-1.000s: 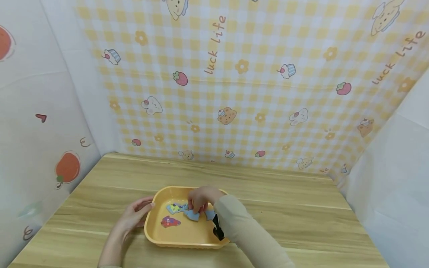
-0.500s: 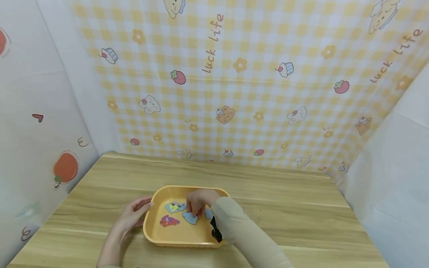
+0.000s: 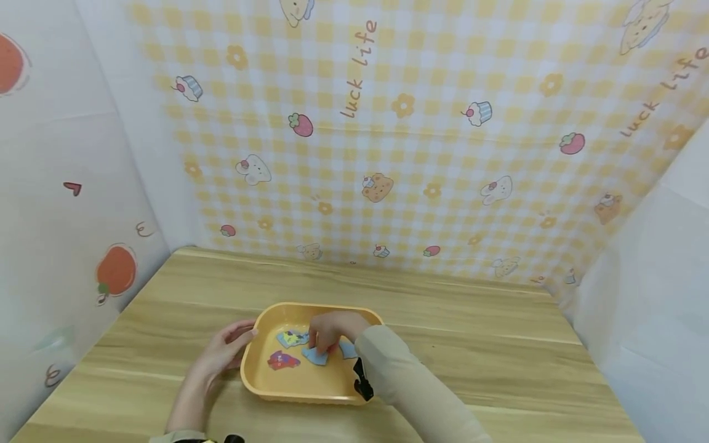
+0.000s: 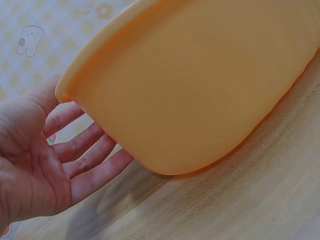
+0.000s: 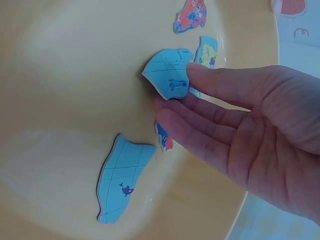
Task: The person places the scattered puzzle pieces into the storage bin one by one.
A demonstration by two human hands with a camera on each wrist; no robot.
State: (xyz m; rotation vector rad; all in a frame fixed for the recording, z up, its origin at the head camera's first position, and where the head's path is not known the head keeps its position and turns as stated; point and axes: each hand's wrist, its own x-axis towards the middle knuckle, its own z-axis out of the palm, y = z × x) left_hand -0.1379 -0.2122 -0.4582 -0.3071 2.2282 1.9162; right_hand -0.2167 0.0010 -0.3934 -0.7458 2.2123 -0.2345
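A yellow-orange plastic tray [image 3: 301, 391] with raised sides stands on the table. My left hand [image 3: 224, 349] holds its left side, thumb over the rim and fingers against the outer wall, as the left wrist view shows. Inside the tray, my right hand [image 5: 235, 115] pinches a light blue puzzle piece [image 5: 167, 70] with a whale print between thumb and fingers. Another blue piece [image 5: 124, 180] with a small dark sea animal lies on the tray floor. A red and purple piece [image 3: 283, 360] and a blue-yellow piece [image 3: 292, 338] lie to the left.
A small blue and red piece [image 5: 164, 136] lies partly behind my right fingertips. The wood-grain table [image 3: 471, 344] extends around the tray. A yellow checked cloth [image 3: 421, 154] hangs behind it, with white sheets at both sides. A black strap [image 3: 362, 381] shows at my right wrist.
My right hand stays on the blue piece, which has shifted and turned slightly on the tray floor. The left hand keeps its hold on the rim. The head view has moved slightly.
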